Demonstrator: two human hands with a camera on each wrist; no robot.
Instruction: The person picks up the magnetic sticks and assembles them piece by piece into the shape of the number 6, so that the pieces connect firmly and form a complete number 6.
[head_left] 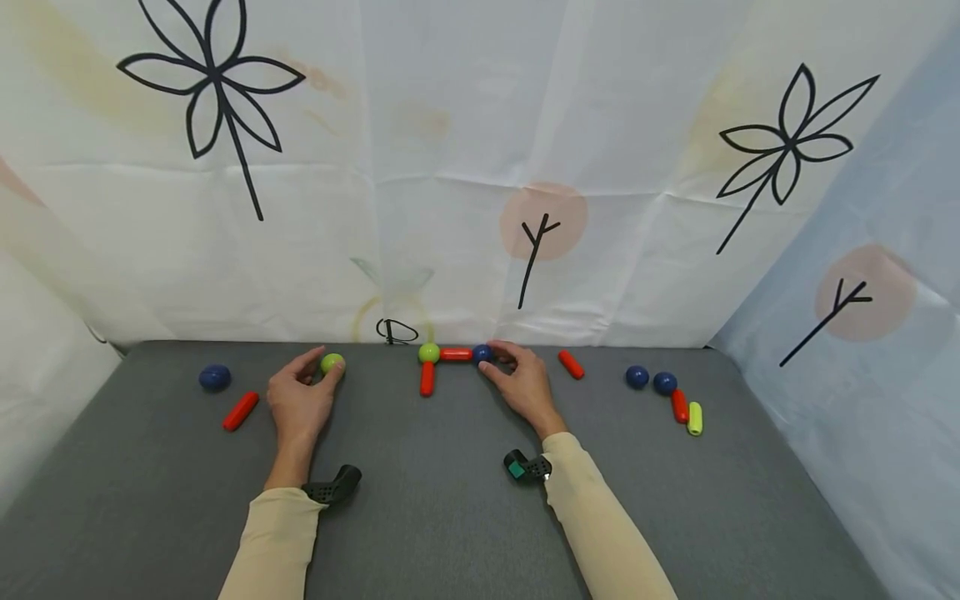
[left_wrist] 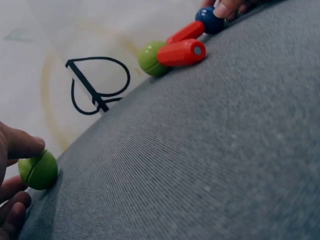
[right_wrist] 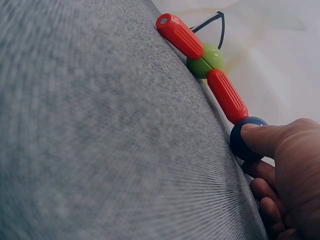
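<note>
My left hand (head_left: 302, 404) pinches a lime-green ball (head_left: 332, 364) between thumb and fingers near the table's back edge. In the left wrist view, a groove runs round this green ball (left_wrist: 40, 171). At the back middle, my right hand (head_left: 523, 390) holds a dark blue ball (right_wrist: 241, 145) by thumb and fingers. That ball sits at the end of a red ribbed rod (head_left: 456, 355), whose other end meets a second green ball (head_left: 429, 353). From this green ball another red rod (head_left: 427, 380) points toward me, its free end showing a round grey metal spot.
On the left lie a blue ball (head_left: 214, 377) and a red rod (head_left: 241, 411). Right of my right hand is a loose red rod (head_left: 571, 364). Farther right are two blue balls (head_left: 637, 377), a red rod (head_left: 679, 407) and a yellow-green rod (head_left: 695, 419). Printed cloth (head_left: 450, 250) hangs behind the grey table.
</note>
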